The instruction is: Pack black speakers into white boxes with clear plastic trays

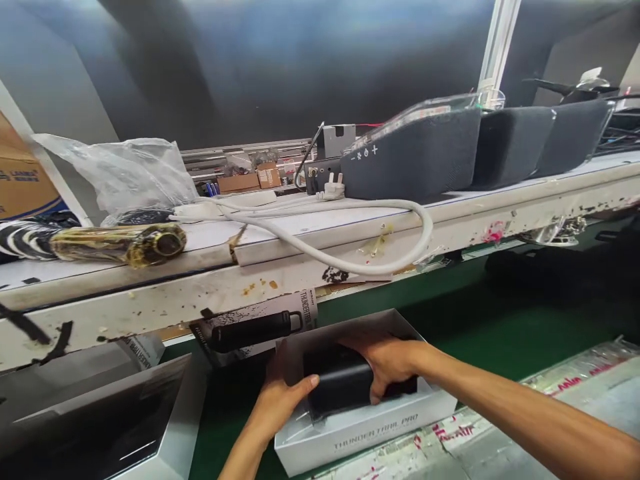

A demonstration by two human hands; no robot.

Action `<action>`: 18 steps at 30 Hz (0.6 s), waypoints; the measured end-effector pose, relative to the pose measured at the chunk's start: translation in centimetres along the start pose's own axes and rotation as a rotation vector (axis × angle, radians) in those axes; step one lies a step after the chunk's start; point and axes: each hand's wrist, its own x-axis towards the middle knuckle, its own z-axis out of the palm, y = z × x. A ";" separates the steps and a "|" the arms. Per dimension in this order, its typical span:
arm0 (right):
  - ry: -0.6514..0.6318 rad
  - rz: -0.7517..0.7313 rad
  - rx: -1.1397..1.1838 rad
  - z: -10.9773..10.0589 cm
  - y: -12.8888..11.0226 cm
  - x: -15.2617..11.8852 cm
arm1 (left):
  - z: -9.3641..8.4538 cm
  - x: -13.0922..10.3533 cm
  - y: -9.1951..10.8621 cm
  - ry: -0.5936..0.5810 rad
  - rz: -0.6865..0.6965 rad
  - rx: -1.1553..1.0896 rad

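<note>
An open white cardboard box (373,433) near half past five holds a black rectangular block (343,383); the right hand (393,360) grips its three-o'clock side; the left hand (280,397), grip unclear, has its thumb at nine o'clock.

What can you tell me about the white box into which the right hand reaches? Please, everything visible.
The box is white, looks like card, and stands open at the top, slightly turned, apparently resting on the green surface. Dark lettering, THUNDERTRAIL PRO, runs along its near wall. Inside lies a black object, clasped by the right hand. The left hand is at the box's left side.
</note>
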 end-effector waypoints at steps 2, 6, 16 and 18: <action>0.020 -0.034 0.007 -0.2 0.2 0.2 | -0.5 -0.3 -0.1 -0.017 -0.015 -0.051; 0.124 -0.077 -0.148 0.7 0.3 0.4 | -0.9 -1.3 0.4 -0.013 -0.015 -0.149; 0.125 -0.060 -0.125 3.1 0.1 1.3 | -0.7 -0.9 1.4 -0.106 0.040 0.105; 0.122 -0.072 -0.181 2.2 -1.4 0.6 | -1.4 -0.3 0.7 -0.079 -0.014 0.209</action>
